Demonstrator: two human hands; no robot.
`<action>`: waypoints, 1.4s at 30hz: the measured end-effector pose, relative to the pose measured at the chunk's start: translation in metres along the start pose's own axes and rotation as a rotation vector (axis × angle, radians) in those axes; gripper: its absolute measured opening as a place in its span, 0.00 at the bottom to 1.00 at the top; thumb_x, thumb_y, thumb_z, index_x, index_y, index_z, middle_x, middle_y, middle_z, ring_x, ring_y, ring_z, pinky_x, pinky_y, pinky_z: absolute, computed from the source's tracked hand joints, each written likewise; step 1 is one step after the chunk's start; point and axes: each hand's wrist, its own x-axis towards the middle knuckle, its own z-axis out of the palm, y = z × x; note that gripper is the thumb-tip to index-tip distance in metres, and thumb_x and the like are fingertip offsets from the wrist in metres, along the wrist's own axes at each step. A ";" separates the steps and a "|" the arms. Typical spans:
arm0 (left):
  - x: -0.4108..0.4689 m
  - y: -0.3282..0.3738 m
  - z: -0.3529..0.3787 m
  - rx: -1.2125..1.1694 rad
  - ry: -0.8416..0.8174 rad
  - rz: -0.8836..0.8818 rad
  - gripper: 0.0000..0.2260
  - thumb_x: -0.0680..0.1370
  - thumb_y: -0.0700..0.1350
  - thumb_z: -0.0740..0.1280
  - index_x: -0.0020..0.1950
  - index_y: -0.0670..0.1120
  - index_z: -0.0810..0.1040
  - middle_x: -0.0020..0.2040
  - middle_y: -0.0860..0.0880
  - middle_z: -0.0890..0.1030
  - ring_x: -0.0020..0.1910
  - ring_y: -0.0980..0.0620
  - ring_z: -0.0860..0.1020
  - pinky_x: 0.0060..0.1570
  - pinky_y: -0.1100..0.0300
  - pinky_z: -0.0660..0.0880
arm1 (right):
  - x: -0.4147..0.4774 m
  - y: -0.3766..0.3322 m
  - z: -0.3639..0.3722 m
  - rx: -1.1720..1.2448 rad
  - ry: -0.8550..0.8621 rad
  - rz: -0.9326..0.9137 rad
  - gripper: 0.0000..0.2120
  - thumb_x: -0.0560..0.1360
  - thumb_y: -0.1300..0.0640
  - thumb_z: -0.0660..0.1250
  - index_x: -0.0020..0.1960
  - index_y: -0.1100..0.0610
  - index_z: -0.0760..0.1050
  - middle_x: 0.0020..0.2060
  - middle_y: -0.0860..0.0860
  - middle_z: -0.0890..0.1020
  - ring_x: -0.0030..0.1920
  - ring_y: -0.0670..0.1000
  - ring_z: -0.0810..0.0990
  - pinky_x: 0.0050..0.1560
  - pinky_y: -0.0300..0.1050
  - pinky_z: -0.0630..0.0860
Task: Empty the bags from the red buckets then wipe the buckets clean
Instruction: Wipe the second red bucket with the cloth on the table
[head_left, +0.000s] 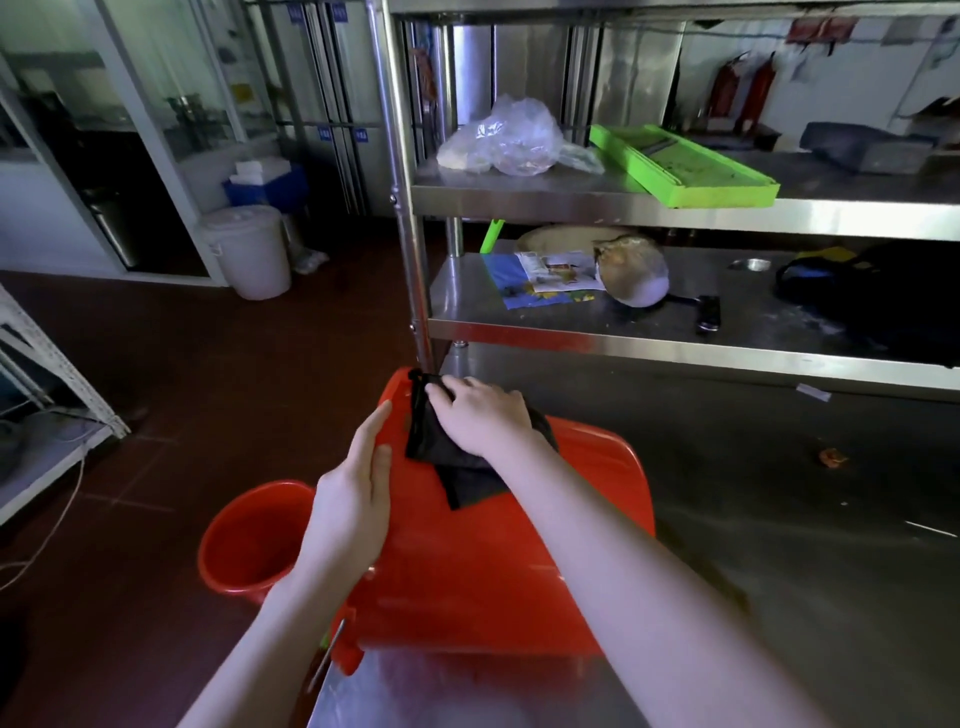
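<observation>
One wide-angle head view looks forward and down, close over the desk (779, 545), toward shelves (675, 213) that seem lens-bowed.

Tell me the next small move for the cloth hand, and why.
Probably draw the right hand and the black cloth under it back toward you along the tipped red bucket: the cloth lies at the far end, most of the side lies nearer, and the left hand rests flat on it, steadying.

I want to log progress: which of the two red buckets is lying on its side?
The bucket on the table: it lies sideways, the right hand pressing a black cloth on it. The other bucket stands upright on the floor.
</observation>
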 end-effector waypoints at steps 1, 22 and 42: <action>0.002 0.001 0.001 0.004 0.006 0.000 0.19 0.84 0.50 0.53 0.75 0.65 0.60 0.23 0.53 0.74 0.18 0.57 0.67 0.19 0.63 0.65 | -0.011 0.002 0.006 -0.035 0.084 -0.053 0.28 0.80 0.37 0.43 0.74 0.46 0.62 0.73 0.48 0.67 0.72 0.55 0.66 0.69 0.61 0.60; 0.015 0.004 0.006 0.104 0.041 0.001 0.20 0.83 0.52 0.53 0.74 0.66 0.60 0.23 0.48 0.74 0.18 0.54 0.72 0.17 0.62 0.70 | -0.057 0.096 -0.001 -0.105 0.183 -0.010 0.29 0.80 0.36 0.42 0.76 0.45 0.61 0.75 0.44 0.65 0.74 0.50 0.63 0.72 0.57 0.60; -0.044 -0.013 -0.002 0.027 0.121 0.058 0.22 0.82 0.49 0.55 0.72 0.70 0.62 0.31 0.51 0.79 0.29 0.56 0.79 0.26 0.73 0.70 | -0.034 0.103 -0.013 -0.006 -0.004 0.197 0.29 0.78 0.34 0.42 0.73 0.43 0.63 0.74 0.46 0.66 0.72 0.54 0.67 0.69 0.59 0.62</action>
